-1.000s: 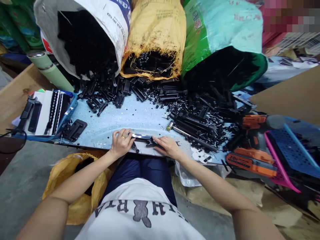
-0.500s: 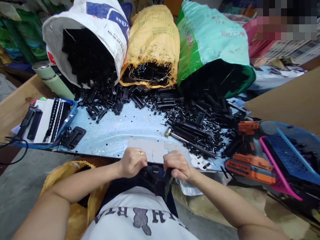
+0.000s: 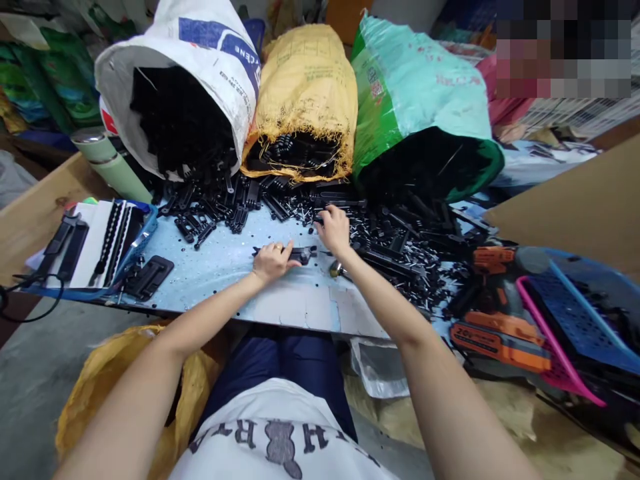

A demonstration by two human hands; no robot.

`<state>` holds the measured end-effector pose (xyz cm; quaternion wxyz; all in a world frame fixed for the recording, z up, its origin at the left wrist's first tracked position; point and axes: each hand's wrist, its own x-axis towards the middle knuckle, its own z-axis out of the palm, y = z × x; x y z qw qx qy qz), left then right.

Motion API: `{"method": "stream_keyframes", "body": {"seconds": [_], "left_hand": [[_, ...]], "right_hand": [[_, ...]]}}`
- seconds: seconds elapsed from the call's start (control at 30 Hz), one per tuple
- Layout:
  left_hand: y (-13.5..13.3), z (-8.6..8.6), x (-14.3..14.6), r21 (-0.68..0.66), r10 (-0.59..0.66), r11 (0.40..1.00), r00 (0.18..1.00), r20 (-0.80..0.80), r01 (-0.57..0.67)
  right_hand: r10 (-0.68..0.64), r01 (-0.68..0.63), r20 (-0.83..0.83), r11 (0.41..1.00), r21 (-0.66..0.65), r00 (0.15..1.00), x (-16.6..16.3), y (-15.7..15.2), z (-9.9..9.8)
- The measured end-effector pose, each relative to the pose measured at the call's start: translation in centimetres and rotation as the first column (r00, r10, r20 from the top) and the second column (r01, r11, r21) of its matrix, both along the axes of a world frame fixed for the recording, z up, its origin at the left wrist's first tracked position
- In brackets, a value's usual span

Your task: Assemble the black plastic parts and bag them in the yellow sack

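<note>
The left hand [image 3: 273, 263] clasps a black part [image 3: 305, 254] on the table [image 3: 235, 250] — the right hand [image 3: 335, 230], half-curled, meets heaped pieces [image 3: 407, 250], grip unclear.

Black part [image 3: 306, 254], pale-blue tabletop [image 3: 225, 257], yellow sack [image 3: 310, 80], mint-green flask [image 3: 117, 170], orange-and-dark drill [image 3: 503, 331]
</note>
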<state>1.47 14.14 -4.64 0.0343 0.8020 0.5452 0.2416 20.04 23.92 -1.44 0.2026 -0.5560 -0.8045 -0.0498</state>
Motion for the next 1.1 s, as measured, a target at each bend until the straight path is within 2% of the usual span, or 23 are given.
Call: {"method": "stream_keyframes", "body": {"seconds": [0.03,0.1,0.17,0.2,0.27,0.33,0.4,0.43,0.53,0.63,0.7,0.8,0.9,1.0,1.07,1.1], "left_hand": [[1.6,-0.2,-0.1,-0.030,0.009,0.999,0.999,-0.044,-0.011],[3.7,-0.1,-0.6,-0.033,0.045,0.998,0.995,-0.089,-0.048],[4.5,0.4,-1.9,0.017,0.155,0.988,0.984,-0.091,-0.154],[4.6,0.7,-3.0,0.044,0.251,0.968,0.964,-0.083,-0.248],[4.4,1.1,-6.1,0.065,0.495,0.869,0.866,-0.074,-0.491],[4.0,1.2,-9.8,0.047,0.697,0.716,0.710,-0.102,-0.697],[3.7,1.0,-13.0,0.011,0.767,0.630,0.620,-0.165,-0.776],[3.5,0.8,-14.2,-0.003,0.766,0.624,0.612,-0.196,-0.782],[2.4,0.2,-15.7,-0.023,0.693,0.694,0.677,-0.249,-0.719],[0.5,-0.1,-14.8,-0.072,0.603,0.776,0.770,-0.208,-0.627],[-1.1,0.0,-13.5,-0.137,0.552,0.817,0.828,-0.093,-0.560],[-3.6,0.6,-11.0,-0.212,0.485,0.867,0.861,0.150,-0.451],[-5.7,1.3,-8.7,-0.251,0.414,0.905,0.841,0.347,-0.342],[-7.4,1.7,-6.5,-0.309,0.370,0.921,0.779,0.507,-0.236],[-8.4,2.0,-4.9,-0.340,0.350,0.927,0.702,0.620,-0.162],[-8.8,2.1,-4.0,-0.348,0.332,0.931,0.661,0.673,-0.112]], "right_hand": [[-0.025,0.027,0.111,0.999,-0.022,0.994,1.1,1.7,0.6],[0.009,0.001,0.260,0.999,-0.039,0.966,2.3,3.7,1.8],[0.094,-0.092,0.302,0.996,-0.019,0.949,2.4,3.7,2.9],[0.142,-0.146,0.302,0.989,-0.010,0.943,2.0,3.0,3.3],[0.252,-0.258,0.318,0.966,-0.023,0.914,0.9,0.6,4.0],[0.360,-0.359,0.379,0.930,-0.076,0.853,-0.7,-2.8,4.0],[0.412,-0.406,0.442,0.907,-0.113,0.797,-2.1,-6.4,3.2],[0.423,-0.415,0.457,0.902,-0.124,0.782,-2.7,-8.2,2.5],[0.472,-0.464,0.431,0.876,-0.133,0.769,-3.3,-12.8,0.0],[0.594,-0.588,0.321,0.799,-0.126,0.738,-2.7,-16.0,-2.1],[0.626,-0.614,0.237,0.779,-0.131,0.743,-2.3,-17.4,-2.8],[0.594,-0.571,0.155,0.803,-0.168,0.790,-1.8,-18.6,-3.0],[0.620,-0.592,0.097,0.777,-0.213,0.779,-1.2,-19.1,-3.0],[0.640,-0.616,-0.023,0.729,-0.299,0.768,-0.9,-18.6,-2.8],[0.545,-0.592,-0.233,0.727,-0.348,0.806,-1.1,-17.7,-2.4],[0.440,-0.568,-0.378,0.737,-0.365,0.814,-1.4,-17.1,-2.2]]}}
